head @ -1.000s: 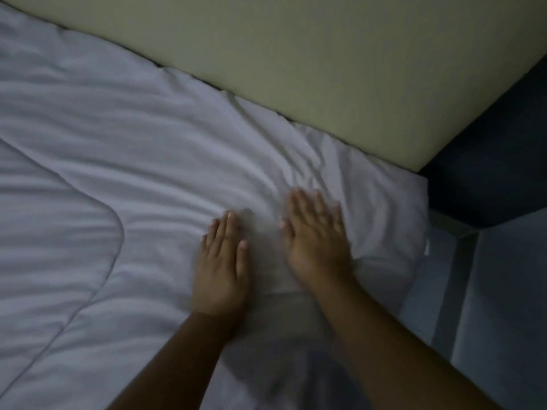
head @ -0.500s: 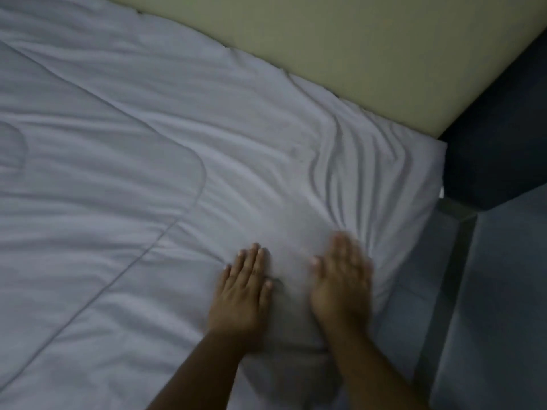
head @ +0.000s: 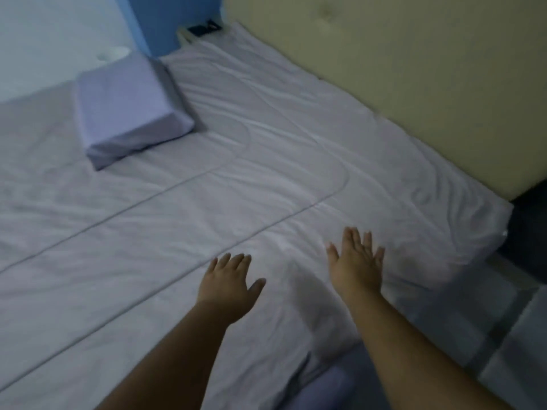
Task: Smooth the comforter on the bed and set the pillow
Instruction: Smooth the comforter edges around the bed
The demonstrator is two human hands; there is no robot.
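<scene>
A white quilted comforter (head: 183, 220) covers the bed, with light creases near the headboard and at the near right corner. My left hand (head: 229, 284) and my right hand (head: 356, 261) are flat, fingers spread, palms down just over or on the comforter near its right corner; I cannot tell whether they touch it. Neither hand holds anything. A pale lilac block-shaped pillow (head: 127, 108) lies on the far left part of the bed, well away from both hands.
A padded beige headboard (head: 399, 69) runs along the bed's right side. A blue wall (head: 165, 22) and a small dark object (head: 204, 28) sit at the bed's far corner. Tiled floor (head: 503, 335) lies beside the near right corner.
The view has lifted and widened, bringing the pillow and far corner into sight. Both hands have pulled back toward me from the corner and now sit farther apart.
</scene>
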